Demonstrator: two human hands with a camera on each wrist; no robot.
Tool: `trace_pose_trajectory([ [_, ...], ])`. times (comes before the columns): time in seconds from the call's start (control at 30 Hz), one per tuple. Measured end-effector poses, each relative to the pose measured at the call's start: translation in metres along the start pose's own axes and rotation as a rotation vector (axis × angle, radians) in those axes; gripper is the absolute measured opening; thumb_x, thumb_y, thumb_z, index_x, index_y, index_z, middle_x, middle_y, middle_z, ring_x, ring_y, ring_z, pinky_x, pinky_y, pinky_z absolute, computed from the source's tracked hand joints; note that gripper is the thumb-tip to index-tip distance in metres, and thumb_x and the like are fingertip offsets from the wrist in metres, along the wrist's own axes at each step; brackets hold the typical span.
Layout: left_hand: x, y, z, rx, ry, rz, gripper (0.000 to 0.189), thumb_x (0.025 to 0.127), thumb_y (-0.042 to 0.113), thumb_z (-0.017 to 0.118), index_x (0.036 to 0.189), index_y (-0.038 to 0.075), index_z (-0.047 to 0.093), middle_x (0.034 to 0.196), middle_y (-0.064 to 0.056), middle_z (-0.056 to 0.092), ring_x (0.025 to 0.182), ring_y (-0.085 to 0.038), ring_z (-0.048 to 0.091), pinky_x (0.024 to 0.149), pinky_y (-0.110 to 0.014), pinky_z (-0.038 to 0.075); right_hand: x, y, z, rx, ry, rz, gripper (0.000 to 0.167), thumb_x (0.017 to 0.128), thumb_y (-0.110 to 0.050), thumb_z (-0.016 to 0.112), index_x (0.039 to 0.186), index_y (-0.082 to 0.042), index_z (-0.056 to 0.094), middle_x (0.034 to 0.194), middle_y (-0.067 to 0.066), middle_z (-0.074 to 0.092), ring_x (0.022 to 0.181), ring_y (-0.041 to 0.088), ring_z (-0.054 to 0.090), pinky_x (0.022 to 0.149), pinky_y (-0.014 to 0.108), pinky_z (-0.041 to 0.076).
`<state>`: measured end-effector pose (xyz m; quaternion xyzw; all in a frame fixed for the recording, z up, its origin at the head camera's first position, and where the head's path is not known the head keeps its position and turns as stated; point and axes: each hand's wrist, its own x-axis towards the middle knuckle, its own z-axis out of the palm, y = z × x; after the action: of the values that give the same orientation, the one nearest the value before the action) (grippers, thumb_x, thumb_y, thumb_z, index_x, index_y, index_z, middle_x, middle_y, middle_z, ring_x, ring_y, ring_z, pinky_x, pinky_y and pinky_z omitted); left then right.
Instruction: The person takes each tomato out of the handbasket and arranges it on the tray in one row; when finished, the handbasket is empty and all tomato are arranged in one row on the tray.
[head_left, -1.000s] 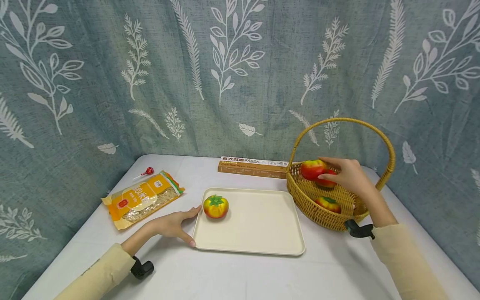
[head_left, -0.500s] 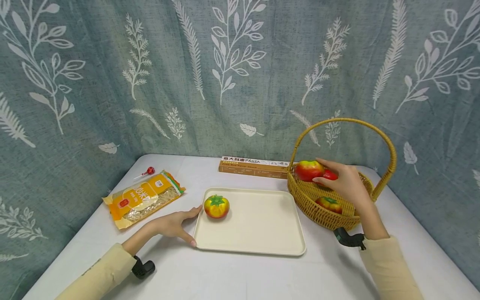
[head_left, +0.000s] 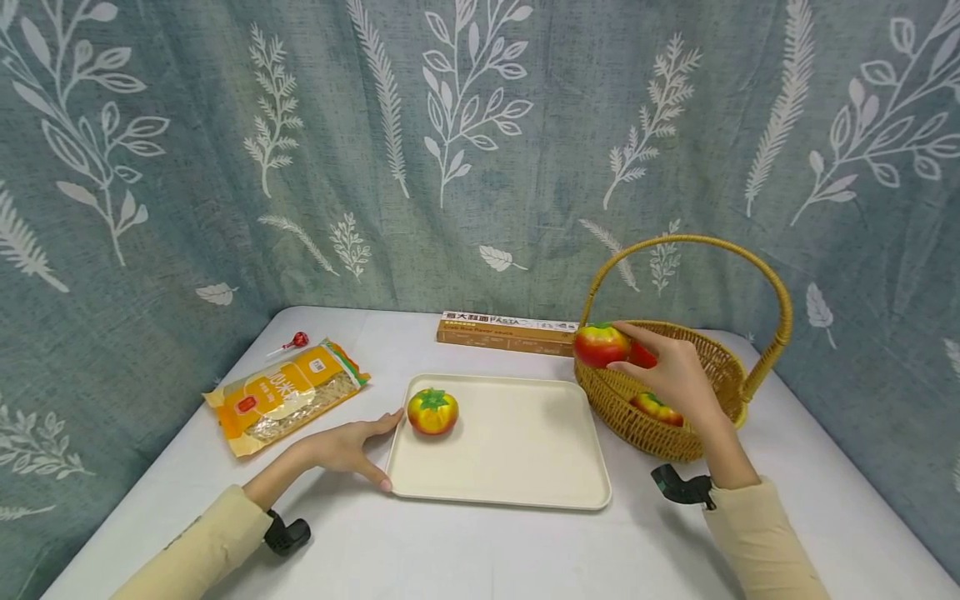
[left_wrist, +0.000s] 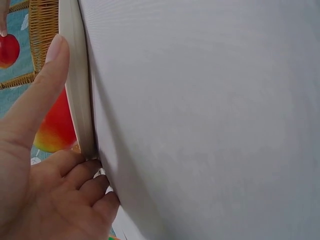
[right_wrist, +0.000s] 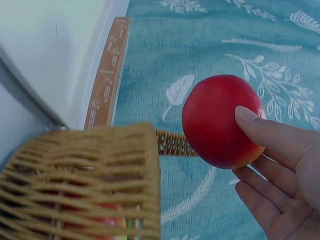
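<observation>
In the head view my right hand pinches a red-and-yellow tomato with a green top, at the left rim of the wicker basket. The right wrist view shows thumb and fingers on either side of that tomato, above the basket's woven wall. Inside the basket lie another yellow-red tomato and a red one partly behind my hand. My left hand spreads thumb and fingers against the left edge of a cream tray. One tomato sits in the tray's back left part.
A tall handle arches over the basket. Along the back of the white table lies a long pasta box. At the left are an orange bag of grain and a red lollipop. A patterned curtain hangs behind.
My right hand has carried its tomato leftward, from over the basket's inside to its left rim. The left hand and the tray have stayed in place.
</observation>
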<state>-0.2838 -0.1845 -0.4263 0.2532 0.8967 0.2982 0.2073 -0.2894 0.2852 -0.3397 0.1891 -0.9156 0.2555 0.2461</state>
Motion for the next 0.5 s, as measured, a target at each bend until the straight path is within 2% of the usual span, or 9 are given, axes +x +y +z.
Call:
trace_pose_trajectory([
  [0.07,0.000,0.000,0.000,-0.002,-0.001,0.003,0.113,0.069,0.038,0.086,0.154,0.006,0.018,0.155,-0.023,0.020,0.143,-0.039,0.018,0.114,-0.054,0.017,0.000,-0.003,0.002,-0.003,-0.006,-0.012,0.057,0.080,-0.022,0.081,0.132,-0.012,0.061,0.076,0.011,0.065,0.051,0.013,0.034,0.049,0.030,0.037],
  [0.1,0.001,0.000,0.000,-0.005,-0.001,0.004,0.113,0.069,0.038,0.086,0.154,0.006,0.018,0.155,-0.023,0.020,0.143,-0.039,0.018,0.114,-0.054,0.017,0.000,-0.004,0.003,-0.004,-0.009,-0.017,0.057,0.079,-0.022,0.081,0.132,-0.012,0.061,0.065,0.005,0.056,0.050,0.011,0.027,0.047,0.029,0.030],
  [0.17,0.001,0.000,0.000,-0.007,-0.001,0.005,0.113,0.069,0.038,0.086,0.154,0.006,0.018,0.155,-0.023,0.020,0.143,-0.039,0.018,0.115,-0.053,0.017,0.000,-0.007,0.005,-0.005,-0.015,-0.031,0.057,0.079,-0.022,0.081,0.132,-0.012,0.061,0.058,-0.003,0.035,0.050,0.010,0.016,0.046,0.029,0.020],
  [0.2,0.001,0.000,0.000,-0.009,-0.001,0.006,0.113,0.069,0.038,0.086,0.154,0.005,0.018,0.155,-0.023,0.020,0.143,-0.039,0.018,0.115,-0.053,0.017,0.000,-0.009,0.006,-0.006,-0.014,-0.039,0.057,0.078,-0.021,0.082,0.131,-0.011,0.062,0.059,-0.004,0.031,0.051,0.010,0.016,0.047,0.028,0.020],
  [0.3,0.001,0.000,0.000,-0.009,0.000,0.009,0.113,0.069,0.038,0.086,0.154,0.005,0.019,0.155,-0.023,0.020,0.143,-0.039,0.018,0.115,-0.053,0.017,0.000,-0.012,0.009,-0.002,-0.016,-0.052,0.057,0.077,-0.018,0.083,0.129,-0.009,0.063,0.060,-0.004,0.038,0.054,0.011,0.019,0.049,0.028,0.023],
  [0.33,0.001,0.000,0.000,-0.007,-0.001,0.009,0.113,0.069,0.038,0.086,0.154,0.005,0.018,0.155,-0.023,0.020,0.143,-0.038,0.018,0.115,-0.053,0.017,0.000,-0.014,0.011,0.004,-0.023,-0.050,0.057,0.076,-0.017,0.083,0.129,-0.009,0.063,0.063,-0.002,0.046,0.053,0.012,0.022,0.049,0.029,0.026],
  [0.43,0.002,-0.001,0.000,-0.007,-0.002,0.011,0.113,0.070,0.038,0.086,0.154,0.005,0.018,0.156,-0.023,0.020,0.143,-0.038,0.017,0.115,-0.052,0.016,0.000,-0.017,0.015,0.027,-0.048,-0.043,0.058,0.076,-0.014,0.083,0.130,-0.010,0.062,0.088,0.011,0.069,0.056,0.016,0.041,0.055,0.032,0.043],
  [0.5,0.002,-0.002,0.000,-0.007,-0.002,0.011,0.113,0.070,0.038,0.086,0.154,0.005,0.018,0.156,-0.023,0.019,0.143,-0.038,0.017,0.115,-0.052,0.016,0.000,-0.019,0.018,0.042,-0.069,-0.037,0.059,0.076,-0.014,0.083,0.131,-0.011,0.061,0.103,0.018,0.070,0.067,0.023,0.058,0.067,0.040,0.053],
])
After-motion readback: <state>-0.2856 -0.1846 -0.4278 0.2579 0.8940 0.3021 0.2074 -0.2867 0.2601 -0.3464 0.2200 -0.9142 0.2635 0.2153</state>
